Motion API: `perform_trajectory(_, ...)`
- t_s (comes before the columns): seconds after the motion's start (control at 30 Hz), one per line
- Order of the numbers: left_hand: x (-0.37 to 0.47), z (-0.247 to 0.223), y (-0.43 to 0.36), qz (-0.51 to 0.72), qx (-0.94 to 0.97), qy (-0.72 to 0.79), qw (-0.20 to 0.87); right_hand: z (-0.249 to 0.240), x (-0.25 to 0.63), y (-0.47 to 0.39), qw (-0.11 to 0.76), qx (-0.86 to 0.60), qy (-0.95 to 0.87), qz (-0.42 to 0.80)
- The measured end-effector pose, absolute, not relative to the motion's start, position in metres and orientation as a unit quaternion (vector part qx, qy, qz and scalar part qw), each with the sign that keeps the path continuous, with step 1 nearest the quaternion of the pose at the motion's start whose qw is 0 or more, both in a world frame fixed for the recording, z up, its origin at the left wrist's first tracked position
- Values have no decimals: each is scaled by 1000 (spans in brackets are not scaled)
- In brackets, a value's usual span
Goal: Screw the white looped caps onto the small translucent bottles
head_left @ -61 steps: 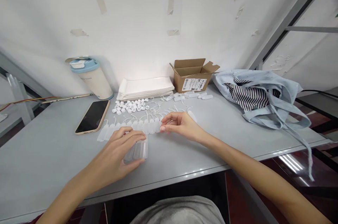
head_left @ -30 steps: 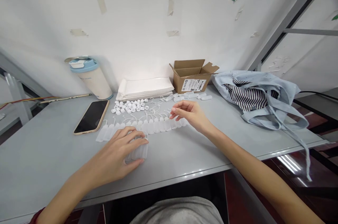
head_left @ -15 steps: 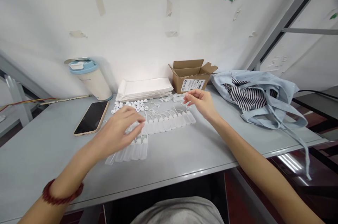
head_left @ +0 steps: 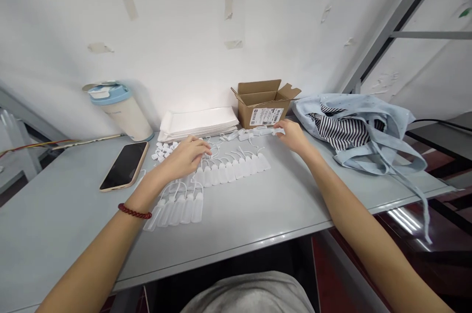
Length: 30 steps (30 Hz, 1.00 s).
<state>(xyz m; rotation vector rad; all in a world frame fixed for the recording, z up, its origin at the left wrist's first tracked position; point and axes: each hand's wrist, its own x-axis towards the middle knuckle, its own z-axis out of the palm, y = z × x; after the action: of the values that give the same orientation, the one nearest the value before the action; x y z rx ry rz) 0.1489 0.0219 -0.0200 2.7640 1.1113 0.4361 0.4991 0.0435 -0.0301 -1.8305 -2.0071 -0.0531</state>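
My right hand [head_left: 292, 137] narrows its grip at a small translucent plastic bottle [head_left: 279, 131] before the open brown cardboard box [head_left: 264, 109], while my left hand [head_left: 187, 156] hovers half-curled over the bench [head_left: 236, 214] beside small white plastic caps [head_left: 161, 152], its hold unclear to me.

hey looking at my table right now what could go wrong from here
Your left hand reaches across the long row of small bottles, so your wrist might knock some askew. The loose white caps lie close to it and could scatter if brushed. And the bag's strap hangs over the table edge, where it may snag.
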Motion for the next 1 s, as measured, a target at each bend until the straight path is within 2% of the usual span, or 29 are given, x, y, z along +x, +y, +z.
perform_trajectory(0.13,147,-25,20,110,925,359,54,-36,502,44,153,-671,-725,-24)
perform_trajectory(0.43,142,-33,24,77,929,358,45,-44,508,48,121,-691,-711,-49)
perform_trajectory(0.77,145,-32,22,136,919,368,42,-49,514,52,117,-693,-710,-51)
perform_trajectory(1.0,138,-23,26,224,860,455,50,-47,518,50,97,-707,-697,-69)
